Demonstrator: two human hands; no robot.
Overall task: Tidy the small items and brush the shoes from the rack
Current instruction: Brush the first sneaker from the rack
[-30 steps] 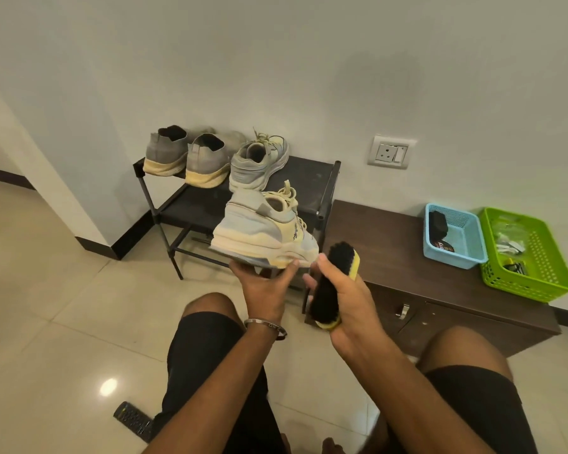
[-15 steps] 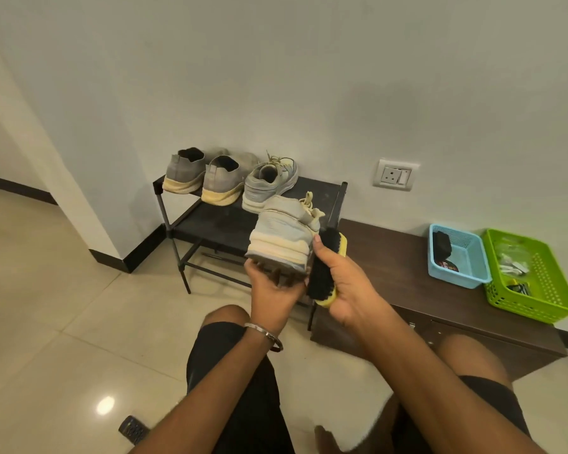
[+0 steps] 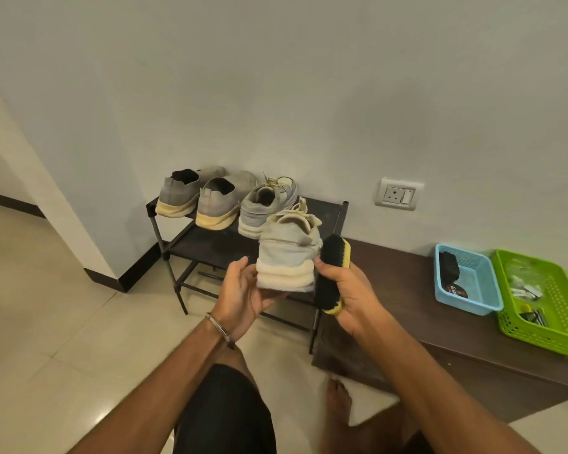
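Your left hand [image 3: 243, 291] cups the sneaker [image 3: 287, 257], right hand [image 3: 348, 290] grips the brush [image 3: 330, 273]; three shoes [image 3: 217, 204] on the far rack [image 3: 210, 244] still look unbrushed.

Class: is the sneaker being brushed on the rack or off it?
Off: the left hand holds the sneaker in front of the rack.

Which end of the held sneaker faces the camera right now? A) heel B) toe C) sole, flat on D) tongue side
A: the sneaker shows its heel and stacked rear midsole, held from below by the left hand, with the brush in the right hand beside it.
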